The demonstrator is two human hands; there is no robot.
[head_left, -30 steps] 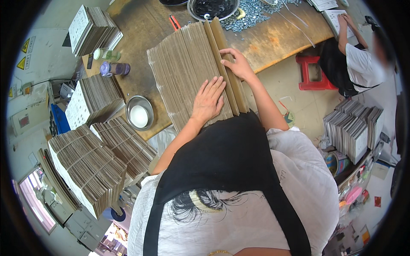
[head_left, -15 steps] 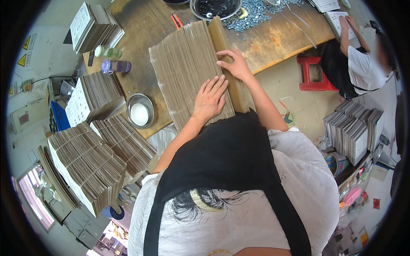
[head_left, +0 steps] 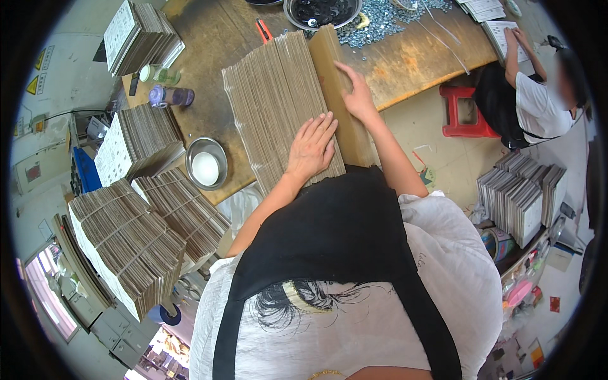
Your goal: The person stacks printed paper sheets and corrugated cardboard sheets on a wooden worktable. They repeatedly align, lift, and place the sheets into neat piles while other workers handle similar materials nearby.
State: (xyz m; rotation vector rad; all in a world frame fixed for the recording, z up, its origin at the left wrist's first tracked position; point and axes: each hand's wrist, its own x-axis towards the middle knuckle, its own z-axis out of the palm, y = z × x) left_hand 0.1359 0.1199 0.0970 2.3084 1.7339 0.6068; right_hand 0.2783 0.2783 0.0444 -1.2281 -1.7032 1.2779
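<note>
A thick block of thin brown cardboard sheets [head_left: 269, 95] stands on edge in front of me, packed tightly side by side. My left hand [head_left: 313, 144] lies flat across its near right part, fingers stretched out. Along the block's right side runs a single wider brown cardboard piece [head_left: 334, 82], its broad face showing. My right hand [head_left: 358, 95] rests at the outer edge of that piece, index finger extended and the other fingers loosely bent; it grips nothing that I can see. The near end of the block meets my black apron [head_left: 316, 228].
The wooden table [head_left: 209, 38] carries a metal bowl with a white bowl inside [head_left: 206, 168], a purple bottle [head_left: 171, 96], an orange-handled cutter [head_left: 264, 30] and scattered glassy pieces [head_left: 380, 25]. Card stacks [head_left: 126, 240] stand at left. A person [head_left: 538, 95] sits at right near a red stool [head_left: 465, 111].
My right hand has shifted slightly right, off the block's edge to the outside of the cardboard piece. More of that piece's face now shows. My left hand has stayed in place.
</note>
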